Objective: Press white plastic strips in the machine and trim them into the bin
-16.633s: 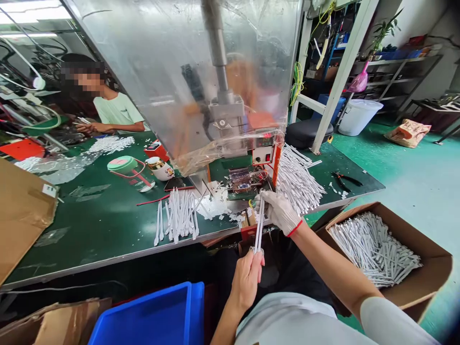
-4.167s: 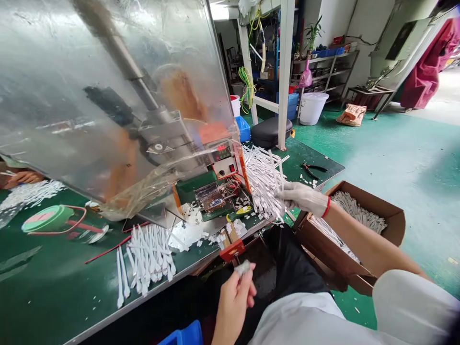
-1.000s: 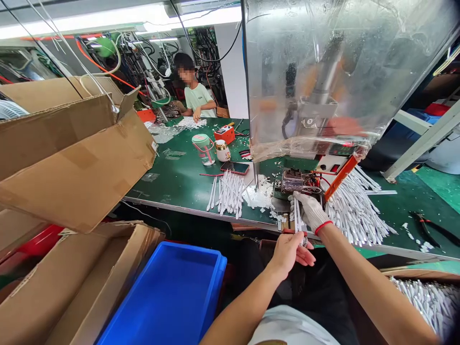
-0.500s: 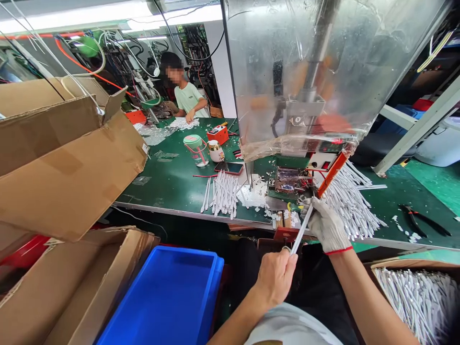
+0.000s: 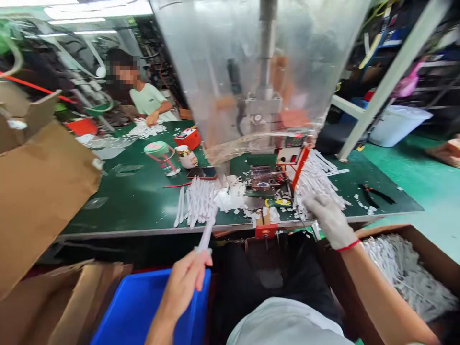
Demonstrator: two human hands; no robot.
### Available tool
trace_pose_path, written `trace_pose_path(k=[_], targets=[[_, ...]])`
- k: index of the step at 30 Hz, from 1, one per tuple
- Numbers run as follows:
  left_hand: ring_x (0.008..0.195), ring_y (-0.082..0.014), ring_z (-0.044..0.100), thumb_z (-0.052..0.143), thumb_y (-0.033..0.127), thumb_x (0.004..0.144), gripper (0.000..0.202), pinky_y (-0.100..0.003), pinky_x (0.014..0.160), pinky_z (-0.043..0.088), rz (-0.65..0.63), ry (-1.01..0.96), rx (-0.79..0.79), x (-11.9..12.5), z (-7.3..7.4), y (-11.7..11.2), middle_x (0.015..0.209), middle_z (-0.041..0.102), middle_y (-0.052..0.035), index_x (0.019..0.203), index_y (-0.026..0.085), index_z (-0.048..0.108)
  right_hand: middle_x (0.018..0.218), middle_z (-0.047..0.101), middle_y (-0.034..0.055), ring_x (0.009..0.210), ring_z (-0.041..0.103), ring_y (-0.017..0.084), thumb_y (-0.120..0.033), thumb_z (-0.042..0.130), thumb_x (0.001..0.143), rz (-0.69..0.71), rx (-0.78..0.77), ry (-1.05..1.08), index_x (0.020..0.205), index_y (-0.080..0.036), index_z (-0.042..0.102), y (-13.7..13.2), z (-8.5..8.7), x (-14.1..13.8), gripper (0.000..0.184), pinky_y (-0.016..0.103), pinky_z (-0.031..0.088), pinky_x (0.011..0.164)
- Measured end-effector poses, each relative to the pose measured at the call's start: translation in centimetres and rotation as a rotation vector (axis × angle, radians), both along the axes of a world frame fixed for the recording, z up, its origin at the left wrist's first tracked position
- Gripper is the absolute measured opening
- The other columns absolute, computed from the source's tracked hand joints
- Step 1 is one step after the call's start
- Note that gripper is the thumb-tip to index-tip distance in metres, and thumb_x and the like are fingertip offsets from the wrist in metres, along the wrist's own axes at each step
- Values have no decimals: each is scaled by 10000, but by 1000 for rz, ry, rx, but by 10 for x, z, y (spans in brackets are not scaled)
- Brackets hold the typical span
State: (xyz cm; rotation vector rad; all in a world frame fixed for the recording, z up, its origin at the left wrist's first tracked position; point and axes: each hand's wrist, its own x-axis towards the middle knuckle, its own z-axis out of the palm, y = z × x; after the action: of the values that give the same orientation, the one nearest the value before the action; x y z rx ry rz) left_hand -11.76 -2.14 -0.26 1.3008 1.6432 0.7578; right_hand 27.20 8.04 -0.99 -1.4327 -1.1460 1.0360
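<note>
**Q:** At the near edge of the bench, what is gripped by the bare left hand (image 5: 185,282)?

**A:** A slim white plastic stick (image 5: 207,229) is pinched at its lower end between thumb and fingers. Its long axis is directed up and away from the body. Its far tip is seen just over the row of similar white sticks (image 5: 196,201) laid on the green-topped workbench (image 5: 125,206).

**Q:** How is the white-gloved right hand (image 5: 328,218) placed?

**A:** It is laid, fingers curled, on the near end of the loose heap of white sticks (image 5: 318,179). Whether any are pinched cannot be told, the glove being blurred.

**Q:** Which hand is nearer each supply?

**A:** The heap is touched by the right hand. The row lies straight ahead of the left hand and well apart from the right. Between them a machine behind a clear plastic shield (image 5: 258,72) is shown. A blue plastic bin (image 5: 140,306) is seen below the left hand. A brown cardboard box (image 5: 395,230) filled with white sticks is seen beside the right forearm.
</note>
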Motion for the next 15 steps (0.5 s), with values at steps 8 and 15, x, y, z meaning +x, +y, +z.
trace_pose_path(k=[8, 15], targets=[[895, -435, 639, 337, 628, 888, 601, -416, 726, 450, 96, 911, -143, -53, -14, 138, 752, 640, -158, 1038, 104, 591, 740, 654, 26, 660, 564, 150, -401, 576, 812, -137, -140, -637, 823, -169, 673, 21, -24, 85, 251, 238, 347, 547], [795, -362, 671, 336, 619, 880, 466, -388, 684, 490, 169, 869, -91, -31, -41, 110, 794, 698, -156, 829, 213, 558, 754, 655, 67, 748, 572, 169, -311, 753, 758, -201, -263, -648, 802, -130, 658, 90, -15, 150, 209, 253, 395, 645]])
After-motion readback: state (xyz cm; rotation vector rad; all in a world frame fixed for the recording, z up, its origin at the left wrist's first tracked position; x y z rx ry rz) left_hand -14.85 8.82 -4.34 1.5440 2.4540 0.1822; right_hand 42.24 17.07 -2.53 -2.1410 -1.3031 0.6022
